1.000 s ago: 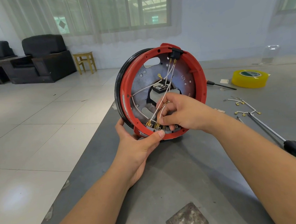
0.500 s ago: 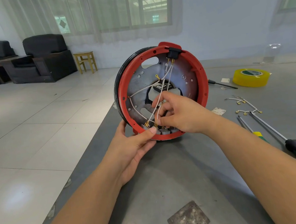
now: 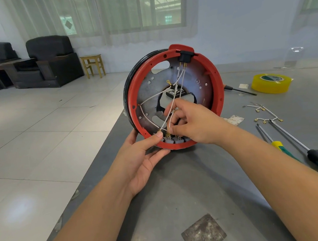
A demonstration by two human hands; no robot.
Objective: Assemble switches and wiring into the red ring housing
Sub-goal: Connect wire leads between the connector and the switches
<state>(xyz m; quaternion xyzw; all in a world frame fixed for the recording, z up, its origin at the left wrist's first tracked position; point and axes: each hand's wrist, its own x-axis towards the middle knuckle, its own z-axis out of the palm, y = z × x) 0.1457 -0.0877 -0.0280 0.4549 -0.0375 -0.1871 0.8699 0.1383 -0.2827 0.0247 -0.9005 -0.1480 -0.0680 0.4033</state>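
1. Head view: the red ring housing [image 3: 173,99] stands on edge near the left edge of the grey table [image 3: 180,186], its open face turned toward the camera.
2. The left hand [image 3: 140,157] grips the housing's lower left rim, thumb pressed over the rim beside the grey switches [image 3: 172,139] seated along the bottom.
3. The right hand [image 3: 191,125] reaches inside the ring, fingers pinched on a white wire [image 3: 171,122] just above those switches.
4. More white wires [image 3: 178,83] run down from a black switch [image 3: 184,56] at the top of the ring.
5. To the right on the table lie loose wire leads [image 3: 262,114] and two screwdrivers [image 3: 313,154].
6. Farther right sits a yellow tape roll [image 3: 271,83].
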